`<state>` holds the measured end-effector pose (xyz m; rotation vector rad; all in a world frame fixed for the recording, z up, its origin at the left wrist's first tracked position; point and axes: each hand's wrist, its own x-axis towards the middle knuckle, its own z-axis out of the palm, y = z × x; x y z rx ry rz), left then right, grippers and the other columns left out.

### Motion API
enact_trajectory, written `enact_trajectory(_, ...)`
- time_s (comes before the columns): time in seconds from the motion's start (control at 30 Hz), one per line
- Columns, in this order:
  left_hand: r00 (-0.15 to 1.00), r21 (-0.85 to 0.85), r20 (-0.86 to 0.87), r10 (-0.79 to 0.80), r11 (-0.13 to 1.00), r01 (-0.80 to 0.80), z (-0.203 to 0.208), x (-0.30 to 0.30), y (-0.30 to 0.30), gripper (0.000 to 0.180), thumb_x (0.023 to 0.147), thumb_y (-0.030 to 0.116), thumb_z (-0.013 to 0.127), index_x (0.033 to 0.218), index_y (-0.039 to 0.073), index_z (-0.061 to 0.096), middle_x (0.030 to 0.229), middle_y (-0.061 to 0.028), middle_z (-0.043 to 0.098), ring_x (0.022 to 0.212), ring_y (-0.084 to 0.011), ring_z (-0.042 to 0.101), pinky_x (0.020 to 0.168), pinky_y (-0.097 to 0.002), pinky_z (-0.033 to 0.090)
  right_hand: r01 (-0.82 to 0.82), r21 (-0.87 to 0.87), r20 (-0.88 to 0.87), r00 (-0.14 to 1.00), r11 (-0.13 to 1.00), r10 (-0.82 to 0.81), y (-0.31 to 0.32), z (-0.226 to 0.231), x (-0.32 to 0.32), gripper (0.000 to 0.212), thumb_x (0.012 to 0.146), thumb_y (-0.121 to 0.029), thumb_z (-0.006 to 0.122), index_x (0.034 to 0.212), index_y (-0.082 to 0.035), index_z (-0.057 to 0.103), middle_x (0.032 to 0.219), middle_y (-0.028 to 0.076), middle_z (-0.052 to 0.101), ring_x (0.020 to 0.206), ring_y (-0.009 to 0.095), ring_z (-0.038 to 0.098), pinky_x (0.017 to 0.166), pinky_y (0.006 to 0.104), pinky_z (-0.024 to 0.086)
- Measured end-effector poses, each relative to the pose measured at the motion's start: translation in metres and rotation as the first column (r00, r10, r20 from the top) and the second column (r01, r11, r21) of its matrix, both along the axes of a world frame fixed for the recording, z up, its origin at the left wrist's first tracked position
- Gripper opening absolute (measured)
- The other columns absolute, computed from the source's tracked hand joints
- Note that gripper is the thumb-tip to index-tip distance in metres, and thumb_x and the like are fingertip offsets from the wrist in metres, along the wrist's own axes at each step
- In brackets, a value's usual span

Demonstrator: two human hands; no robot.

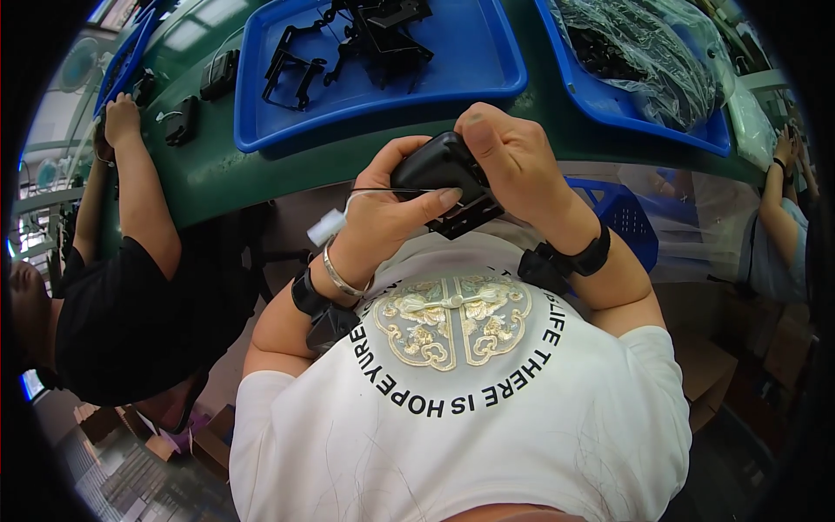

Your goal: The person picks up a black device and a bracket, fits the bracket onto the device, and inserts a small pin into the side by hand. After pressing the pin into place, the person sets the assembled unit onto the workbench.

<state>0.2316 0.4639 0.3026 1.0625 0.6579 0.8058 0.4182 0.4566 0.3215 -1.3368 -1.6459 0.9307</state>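
While both hands hold it above the table's (204,178) near edge, in front of the chest, the black casing (426,165) points its rounded end away from the person, toward the middle blue tray (483,52); its slotted end faces the chest, and its long axis seems to run between the two, though fingers cover parts. The left hand (387,193) pinches it, thumb across its face and fingers around the side. The right hand's (515,161) fingers are curled at its other side, thumb bent; whether they grip anything smaller cannot be told. One white connector (326,228) hangs by the left wrist.

Three blue trays show: the middle one holds black frames (374,39), overlapping too much to count; the right tray (718,137) holds dark parts under clear plastic (648,56); the far-left tray's (130,61) contents are unclear. One slotted blue basket (628,222) sits below table level.
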Motion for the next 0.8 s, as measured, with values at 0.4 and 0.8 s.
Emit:
enact_trajectory(0.4, 0.942, 0.002, 0.211, 0.261, 0.963, -0.268, 0.006, 0.007, -0.005, 0.047, 0.079, -0.001, 0.068, 0.119, 0.005, 0.044, 0.107, -0.0101, 0.06, 0.095, -0.0163, 0.062, 0.081, -0.0279, 0.054, -0.184, 0.414, 0.273, 0.959, 0.892, 0.071, -0.021, 0.016, 0.001, 0.062, 0.091, -0.048, 0.046, 0.128, 0.003, 0.046, 0.141, 0.023, 0.032, 0.13, 0.035, 0.03, 0.105, 0.0422, 0.024)
enact_trajectory(0.8, 0.932, -0.037, 0.187, 0.31, 0.951, -0.308, 0.004, 0.003, 0.004, 0.043, 0.081, -0.001, 0.065, 0.117, 0.005, 0.042, 0.105, -0.0109, 0.061, 0.091, -0.019, 0.063, 0.078, -0.0302, 0.055, -0.383, 0.465, 0.189, 0.924, 0.799, 0.332, -0.02, 0.026, -0.002, 0.059, 0.089, -0.049, 0.049, 0.122, -0.001, 0.054, 0.142, 0.025, 0.03, 0.131, 0.038, 0.026, 0.106, 0.0441, 0.021)
